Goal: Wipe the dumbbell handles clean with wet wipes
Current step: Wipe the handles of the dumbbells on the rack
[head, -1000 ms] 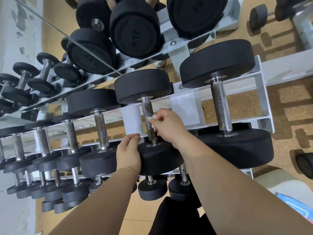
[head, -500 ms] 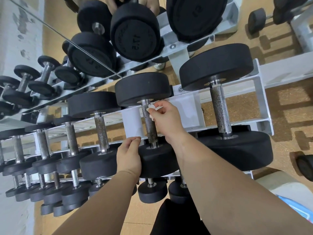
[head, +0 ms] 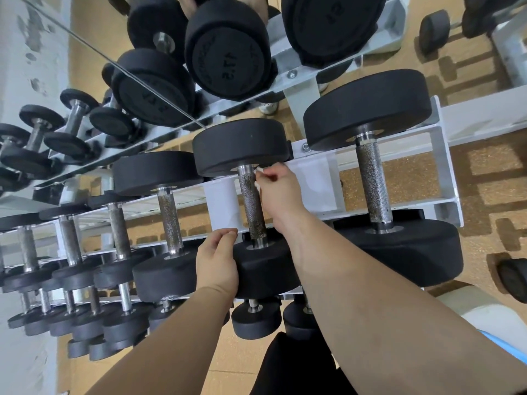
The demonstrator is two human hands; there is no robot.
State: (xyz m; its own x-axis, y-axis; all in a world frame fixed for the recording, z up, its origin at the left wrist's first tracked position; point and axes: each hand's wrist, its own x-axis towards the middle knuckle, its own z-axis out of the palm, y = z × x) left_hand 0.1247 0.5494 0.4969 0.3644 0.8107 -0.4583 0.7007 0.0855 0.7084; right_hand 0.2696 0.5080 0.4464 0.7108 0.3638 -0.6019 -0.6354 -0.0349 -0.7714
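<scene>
A black dumbbell with a knurled steel handle (head: 252, 206) lies across the white rack (head: 319, 189). My right hand (head: 278, 192) pinches a small white wet wipe (head: 260, 170) against the far end of that handle, just below the far black head (head: 241, 145). My left hand (head: 218, 258) rests with curled fingers on the near black head (head: 266, 269) of the same dumbbell. Most of the wipe is hidden under my fingers.
A bigger dumbbell (head: 373, 183) lies to the right on the rack. Smaller dumbbells (head: 168, 220) run off to the left, with more on a lower tier (head: 253, 319). A wall mirror (head: 94, 89) behind shows reflected weights. Cork-coloured floor (head: 484, 172) lies beyond the rack.
My right hand has slid the wipe along the handle from near the close head up to the far end. My left hand has stayed on the near head.
</scene>
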